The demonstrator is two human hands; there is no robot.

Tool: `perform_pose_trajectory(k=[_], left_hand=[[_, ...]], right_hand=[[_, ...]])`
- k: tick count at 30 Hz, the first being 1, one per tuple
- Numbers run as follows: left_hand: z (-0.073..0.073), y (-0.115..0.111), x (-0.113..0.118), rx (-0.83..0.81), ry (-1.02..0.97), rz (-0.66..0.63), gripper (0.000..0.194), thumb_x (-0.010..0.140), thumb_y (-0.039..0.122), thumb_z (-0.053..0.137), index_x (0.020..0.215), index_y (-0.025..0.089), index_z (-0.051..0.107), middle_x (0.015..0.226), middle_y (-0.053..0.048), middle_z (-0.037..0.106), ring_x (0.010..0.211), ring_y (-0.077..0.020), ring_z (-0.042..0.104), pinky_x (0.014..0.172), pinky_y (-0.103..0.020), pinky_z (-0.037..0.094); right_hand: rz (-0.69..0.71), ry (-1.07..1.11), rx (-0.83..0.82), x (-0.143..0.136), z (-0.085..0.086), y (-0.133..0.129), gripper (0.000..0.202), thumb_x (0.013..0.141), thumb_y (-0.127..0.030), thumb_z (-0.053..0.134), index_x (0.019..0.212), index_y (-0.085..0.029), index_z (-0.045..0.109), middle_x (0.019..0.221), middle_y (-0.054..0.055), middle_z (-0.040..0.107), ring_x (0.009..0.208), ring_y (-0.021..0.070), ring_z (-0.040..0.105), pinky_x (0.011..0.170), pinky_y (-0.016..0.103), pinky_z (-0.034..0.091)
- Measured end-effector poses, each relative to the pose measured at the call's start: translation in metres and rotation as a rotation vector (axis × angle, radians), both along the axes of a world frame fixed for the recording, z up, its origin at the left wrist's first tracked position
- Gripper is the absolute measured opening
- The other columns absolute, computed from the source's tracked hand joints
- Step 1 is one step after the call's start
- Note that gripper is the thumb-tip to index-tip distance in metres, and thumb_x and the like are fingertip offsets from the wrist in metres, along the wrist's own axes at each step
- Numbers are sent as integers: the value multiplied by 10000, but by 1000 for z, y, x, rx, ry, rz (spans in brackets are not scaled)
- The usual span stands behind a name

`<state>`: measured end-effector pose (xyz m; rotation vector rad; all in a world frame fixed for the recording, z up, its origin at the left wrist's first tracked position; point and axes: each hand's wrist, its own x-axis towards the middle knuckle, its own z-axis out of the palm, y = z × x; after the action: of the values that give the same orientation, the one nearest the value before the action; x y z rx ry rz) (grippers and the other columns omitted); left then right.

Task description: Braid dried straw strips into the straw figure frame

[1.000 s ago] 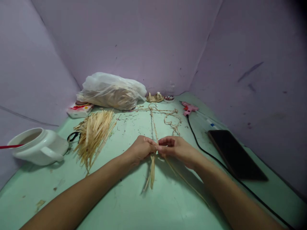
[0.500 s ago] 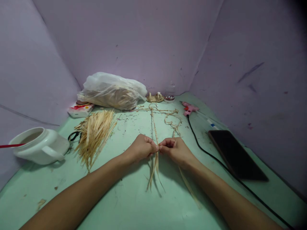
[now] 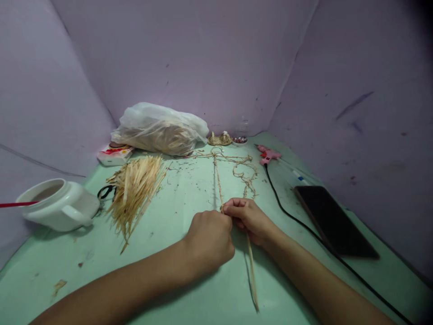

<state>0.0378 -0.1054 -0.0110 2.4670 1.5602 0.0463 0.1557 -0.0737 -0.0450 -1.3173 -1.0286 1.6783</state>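
Note:
A thin twisted straw cord (image 3: 218, 178) runs from a knotted cluster at the back down to my hands. My right hand (image 3: 246, 216) pinches the cord's near end between thumb and fingertips. Just below and to the left, my left hand (image 3: 211, 241) is closed in a fist, back of the hand up, against the same end; its fingertips and the strands inside are hidden. Loose pale strands (image 3: 252, 275) hang toward the front from under my right hand. More twisted cord (image 3: 248, 174) lies in loops behind my right hand.
At left are a bundle of dry strips (image 3: 137, 189), black scissors (image 3: 106, 192) and a white pot (image 3: 62, 207). Behind lie a plastic bag (image 3: 162, 131) and a tissue pack (image 3: 115, 155). At right are a pink glue gun (image 3: 269, 155), its black cable and a phone (image 3: 333, 221).
My left hand has turned over and moved down toward me, from a fingertip pinch to a fist. The loose strands below the pinch are now covered. My right hand stays almost in place.

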Motion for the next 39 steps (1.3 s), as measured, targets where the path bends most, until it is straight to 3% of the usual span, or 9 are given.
perform_pose_trajectory(k=[5,7,9,11,14,18,30,34,39], left_hand=[[12,20,-14,-241,-153,-9,238,670,321,489,570,127,585,531,-47,553,490,-135,494,457,-230,316],[19,35,-23,-338,-377,154,252,693,317,474,577,115,570,498,-28,538,420,-90,448,414,-204,296],[20,47,-29,-522,-631,373,173,688,235,482,769,115,576,585,-20,591,357,-66,424,356,-191,271],[14,55,-31,-817,-846,495,271,667,138,482,933,115,528,667,-32,625,330,-63,433,313,-178,262],[-4,62,-30,-1299,-1023,505,221,717,116,429,896,49,539,669,-94,634,360,-69,489,307,-153,323],[-20,69,-32,-1584,-1121,536,265,794,168,371,777,3,578,604,-127,626,404,-100,549,366,-162,429],[-26,70,-34,-1512,-1122,457,198,789,130,453,737,14,605,469,-31,564,343,-59,501,307,-115,348],[-25,67,-32,-1355,-1078,429,149,741,154,528,706,32,605,470,-6,548,339,-41,474,302,-117,324],[-19,60,-28,-1026,-957,369,193,626,256,635,587,85,556,412,23,491,309,-48,410,288,-157,285]], right_hand=[[57,40,-42,2,2,1,82,559,-168,574,568,-141,497,376,-80,402,300,2,190,327,181,60],[79,39,-32,3,3,1,74,567,-164,575,562,-136,507,370,-79,394,306,2,182,332,185,53],[104,27,-32,4,5,1,87,581,-173,580,544,-133,513,339,-90,334,308,6,169,337,189,48],[123,31,-38,4,6,1,106,594,-186,582,533,-133,514,327,-90,324,306,9,164,340,194,50],[129,69,-46,3,7,1,97,600,-182,583,549,-128,520,392,-45,470,307,8,220,344,192,83],[112,79,-53,3,6,2,93,599,-181,592,565,-122,528,443,-21,535,317,9,275,348,182,120],[121,20,-57,6,5,2,130,602,-218,599,538,-137,521,345,-76,392,303,16,196,328,192,90],[109,17,-49,5,6,1,108,586,-202,596,542,-131,527,426,-46,496,318,11,239,336,187,119],[118,-86,50,5,4,1,115,592,-214,588,533,-137,526,348,-70,405,316,21,219,345,194,108]])
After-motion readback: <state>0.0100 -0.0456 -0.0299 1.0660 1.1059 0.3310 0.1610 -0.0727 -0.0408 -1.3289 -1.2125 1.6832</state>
